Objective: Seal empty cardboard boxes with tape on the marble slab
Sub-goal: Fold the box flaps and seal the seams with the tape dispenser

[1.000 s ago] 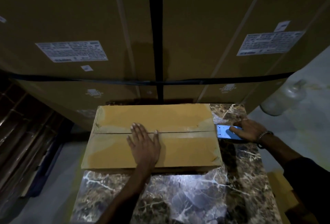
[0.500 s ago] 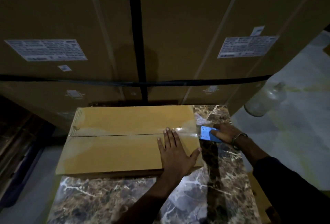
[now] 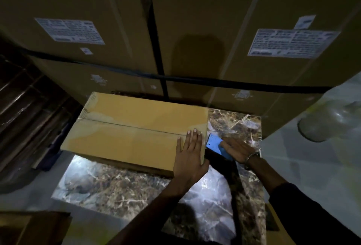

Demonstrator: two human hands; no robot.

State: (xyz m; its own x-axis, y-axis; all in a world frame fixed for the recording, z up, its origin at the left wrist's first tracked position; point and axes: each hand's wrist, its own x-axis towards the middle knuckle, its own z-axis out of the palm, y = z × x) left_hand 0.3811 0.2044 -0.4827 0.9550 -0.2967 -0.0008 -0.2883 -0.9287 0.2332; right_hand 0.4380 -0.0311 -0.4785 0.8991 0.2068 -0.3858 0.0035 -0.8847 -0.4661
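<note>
box pinned flat at its right end

a closed cardboard box [image 3: 134, 131] lies on the marble slab [image 3: 136, 188], toward the slab's far left part, its top flaps meeting along a centre seam that runs left to right. the left hand [image 3: 189, 155] lies palm down on the box's right end — fingers [image 3: 192, 137] straight and together, released, tips near the seam and thumb over the right edge. just beside that edge, the right hand [image 3: 237, 149] rests on a blue tape dispenser [image 3: 215, 145] that sits on the marble against the box's right side; its fingers lie over the tool's top, but whether they curl round it i cannot tell. a metal bracelet [image 3: 252, 157] shows at that wrist. large strapped cartons [image 3: 195, 30] with white labels stand behind the slab, and a clear plastic bottle [image 3: 330, 123] lies on the floor to the right — blurred.
</note>
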